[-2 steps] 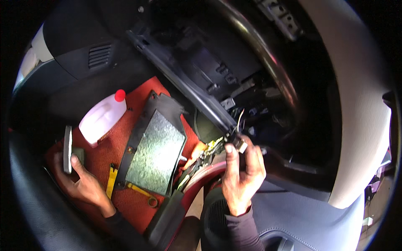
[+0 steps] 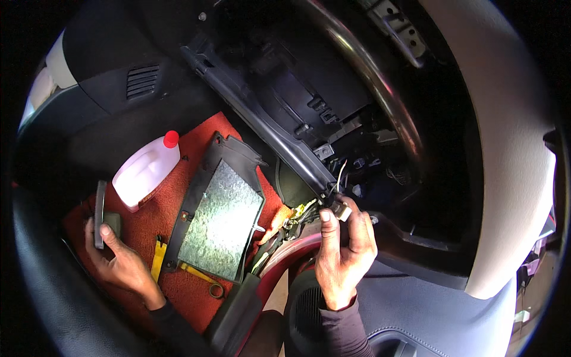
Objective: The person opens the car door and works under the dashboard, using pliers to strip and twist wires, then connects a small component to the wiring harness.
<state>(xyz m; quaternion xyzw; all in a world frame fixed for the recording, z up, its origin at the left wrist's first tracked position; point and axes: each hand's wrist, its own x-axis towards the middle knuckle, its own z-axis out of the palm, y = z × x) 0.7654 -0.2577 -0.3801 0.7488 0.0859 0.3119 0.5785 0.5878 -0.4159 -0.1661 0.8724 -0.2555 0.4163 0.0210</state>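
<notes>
At the lower left, my left hand (image 2: 128, 271) is closed on a thin dark rectangular object (image 2: 100, 214) held upright, with an olive-grey block (image 2: 113, 226) just behind it. Right of centre, my right hand (image 2: 344, 262) pinches a small pale-and-dark connector (image 2: 341, 212) beside a bundle of wires (image 2: 297, 217). A thin white wire (image 2: 340, 175) rises just above my fingertips, at the lower end of a long dark bar (image 2: 267, 137) under the dashboard.
A jug with a red cap (image 2: 143, 172), a dark trim panel with silver foil (image 2: 220, 220) and yellow pry tools (image 2: 159, 256) lie on a red mat (image 2: 202, 309). A curved metal tube (image 2: 380, 83) runs above; a grey seat (image 2: 440, 315) sits at lower right.
The object in my left hand has shifted very slightly, its pale edge now looking darker. My right hand is almost unchanged, and the whole view sits marginally lower in the frame.
</notes>
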